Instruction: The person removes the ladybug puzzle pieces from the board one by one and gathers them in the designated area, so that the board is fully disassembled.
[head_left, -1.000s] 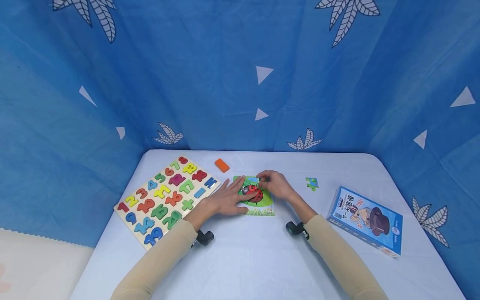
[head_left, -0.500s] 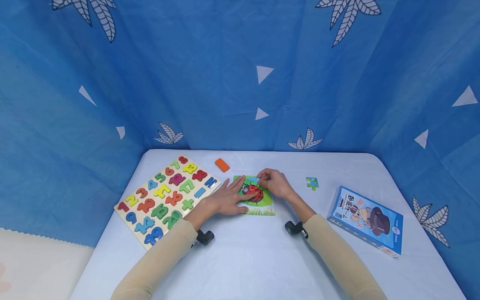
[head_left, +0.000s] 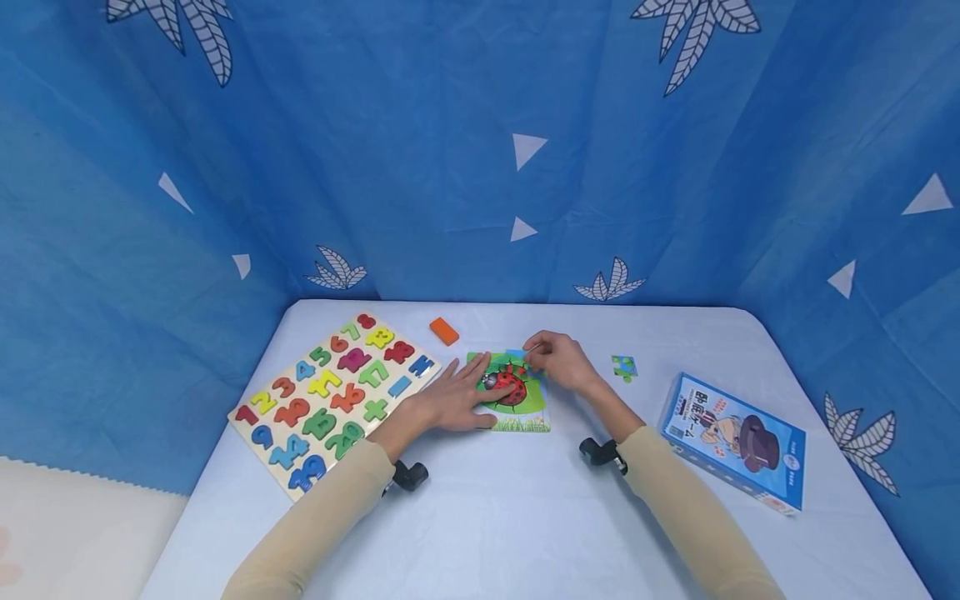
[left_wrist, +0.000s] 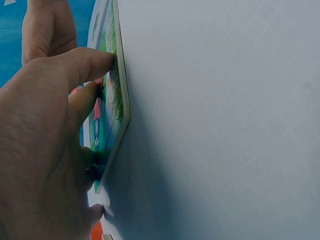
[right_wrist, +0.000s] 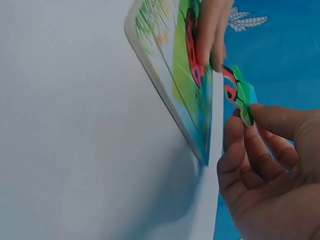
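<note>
A square ladybug jigsaw puzzle (head_left: 521, 423) lies in the middle of the table. My left hand (head_left: 452, 402) rests on it with fingers spread, the thumb near its grassy front edge in the left wrist view. Between thumb and fingers, my right hand (right_wrist: 272, 160) pinches a jigsaw piece (right_wrist: 243, 92) printed in green, red and black. That piece is lifted clear of the puzzle, over its back right part. Below it, a blue patch shows in the puzzle's back right. A second jigsaw piece (head_left: 624, 367), blue and green, lies on the table to the right.
On the left lies a wooden number board (head_left: 333, 392) with several coloured numerals. An orange block (head_left: 444, 331) sits behind the puzzle. A blue box (head_left: 735, 442) with a hat picture stands at the right. Blue curtains (head_left: 480, 167) enclose the table's back and sides.
My right hand has lifted a jigsaw piece out of the puzzle's back right part and moved slightly to the right with it. The left hand has stayed in place.
</note>
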